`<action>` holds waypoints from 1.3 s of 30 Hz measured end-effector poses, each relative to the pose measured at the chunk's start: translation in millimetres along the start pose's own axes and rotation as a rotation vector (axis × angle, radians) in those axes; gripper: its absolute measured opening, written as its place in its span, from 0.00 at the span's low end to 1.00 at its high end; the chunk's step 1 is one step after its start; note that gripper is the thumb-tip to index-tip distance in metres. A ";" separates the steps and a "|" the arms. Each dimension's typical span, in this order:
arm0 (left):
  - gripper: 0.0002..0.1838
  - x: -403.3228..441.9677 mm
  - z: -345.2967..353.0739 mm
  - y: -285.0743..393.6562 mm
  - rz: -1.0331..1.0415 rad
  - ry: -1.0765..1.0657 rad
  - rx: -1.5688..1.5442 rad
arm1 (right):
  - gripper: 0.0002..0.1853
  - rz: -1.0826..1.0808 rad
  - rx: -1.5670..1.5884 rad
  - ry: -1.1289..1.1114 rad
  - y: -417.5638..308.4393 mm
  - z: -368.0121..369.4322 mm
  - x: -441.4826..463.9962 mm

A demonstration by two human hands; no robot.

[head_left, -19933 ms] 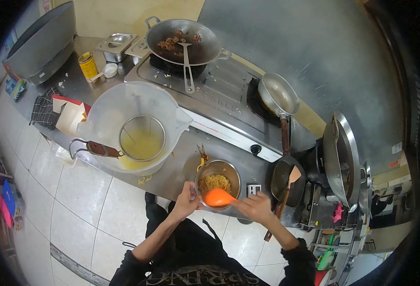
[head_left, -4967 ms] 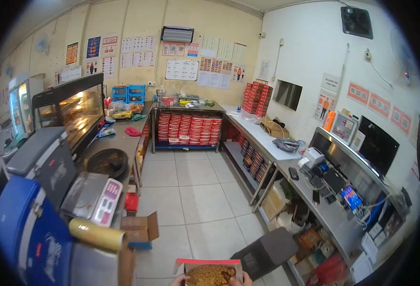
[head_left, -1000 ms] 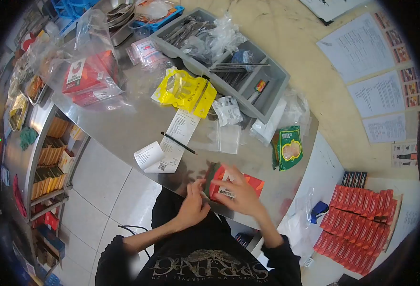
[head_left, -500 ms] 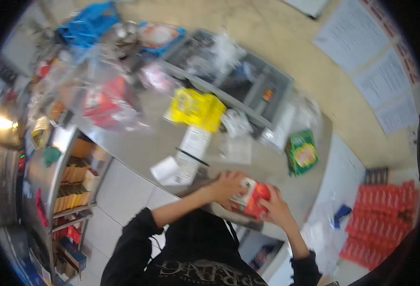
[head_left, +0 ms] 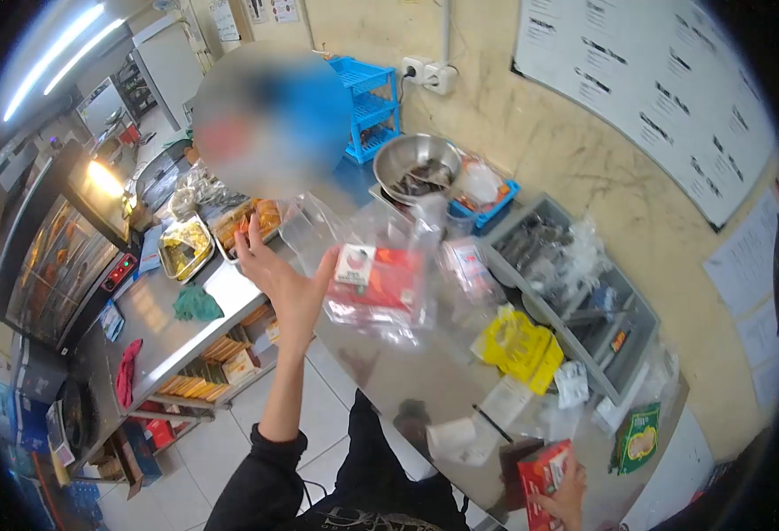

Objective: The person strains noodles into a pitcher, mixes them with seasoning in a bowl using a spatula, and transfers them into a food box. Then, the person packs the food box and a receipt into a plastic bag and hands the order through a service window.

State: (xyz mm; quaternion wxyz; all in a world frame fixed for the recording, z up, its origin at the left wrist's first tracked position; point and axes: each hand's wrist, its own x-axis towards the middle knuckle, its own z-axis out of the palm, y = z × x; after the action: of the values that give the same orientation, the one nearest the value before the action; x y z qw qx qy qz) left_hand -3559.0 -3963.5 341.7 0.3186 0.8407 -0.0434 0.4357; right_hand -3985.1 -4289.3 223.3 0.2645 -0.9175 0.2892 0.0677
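Observation:
My left hand (head_left: 281, 281) is raised over the left end of the metal table, fingers spread and nothing in them. Its thumb is close to a clear plastic bag (head_left: 407, 320) with red packaging inside; whether they touch, I cannot tell. Down at the table's front edge, my right hand (head_left: 568, 497) grips a small red and white carton (head_left: 544, 473), which stands tilted. Between the hands lie white paper slips (head_left: 502, 405) with a dark pen-like stick across them. Beyond those is a crumpled yellow plastic bag (head_left: 520, 350).
A grey divided bin (head_left: 633, 358) stands along the wall, a green packet (head_left: 639, 438) near its right end. Behind are a steel bowl (head_left: 416, 168) and a blue rack (head_left: 370, 106). Food trays (head_left: 186, 250) and a lit display case (head_left: 62, 243) stand left. A blurred patch hides part of the back.
My left hand has let go of the red carton and reached up and left toward the plastic bag. My right hand keeps the carton. The view has swung left and up.

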 end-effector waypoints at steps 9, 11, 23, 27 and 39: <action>0.41 109.1 26.7 -99.4 -0.590 -1.131 -1.152 | 0.43 -0.132 0.407 0.197 -219.9 -37.7 128.1; 0.46 118.6 27.1 -103.0 -0.640 -1.234 -1.288 | 0.46 -0.320 0.510 0.138 -302.1 -47.3 177.3; 0.54 119.9 33.5 -126.7 -0.590 -1.378 -1.251 | 0.51 -0.901 0.016 -0.628 -471.0 -26.0 307.3; 0.52 86.1 37.8 -96.7 -0.484 -1.468 -1.335 | 0.46 -0.867 -0.314 -0.305 -448.3 41.0 301.4; 0.35 112.3 3.3 -72.8 0.042 -0.957 -0.277 | 0.08 -1.002 -0.129 0.220 -379.8 -115.1 240.9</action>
State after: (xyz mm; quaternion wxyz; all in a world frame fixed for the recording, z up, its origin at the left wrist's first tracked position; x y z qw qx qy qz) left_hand -3461.9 -3884.6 389.5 0.3629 0.8951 -0.2592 -0.0028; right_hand -3574.8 -4205.7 423.9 0.1754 -0.9595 -0.1645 -0.1466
